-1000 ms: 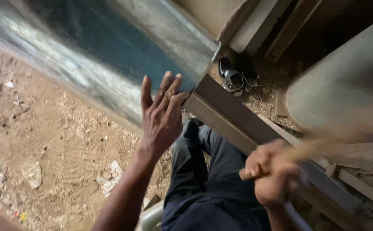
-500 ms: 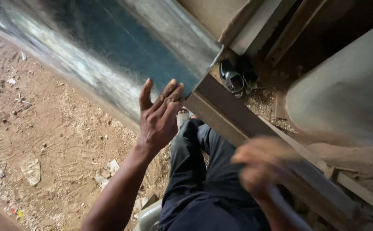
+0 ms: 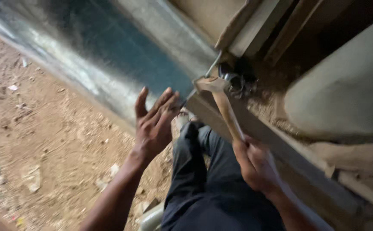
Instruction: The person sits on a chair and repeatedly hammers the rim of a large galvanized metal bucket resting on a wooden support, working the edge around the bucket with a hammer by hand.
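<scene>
My left hand (image 3: 154,124) is spread flat, fingers wide, pressed against the lower edge of the metal sheet (image 3: 109,55), right where it meets the steel frame rail (image 3: 280,145). Open dirt ground (image 3: 36,141) lies to the left, plenty of room there. My right hand (image 3: 255,164) is wrapped tight on the hammer (image 3: 220,100): pale wooden handle, head blurred, up at the sheet's corner. To the right it is cramped: timber, sawdust, a pale curved surface (image 3: 345,90).
</scene>
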